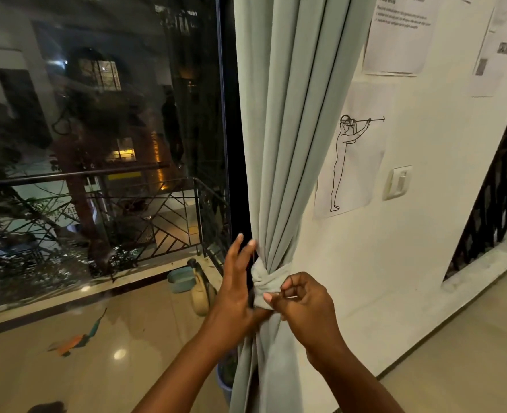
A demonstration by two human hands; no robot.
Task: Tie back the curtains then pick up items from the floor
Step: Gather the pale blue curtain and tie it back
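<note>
One pale green fabric curtain [288, 138], gathered against the window frame, is already cinched by one self-fabric knot [265, 283]. The left hand [235, 289] is spread beside it; the right hand [301, 304] pinches the knot's lower fold. Floor pickup not begun: one orange-and-teal cloth scrap [77, 341] lies there, possibly more beyond view.

Curtain [291, 144] top and hem beyond the frame edges

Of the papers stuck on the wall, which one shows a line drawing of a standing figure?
The drawing sheet, lowest on the wall, nearest the curtain, left of the light switch. The other papers hang higher.
</note>
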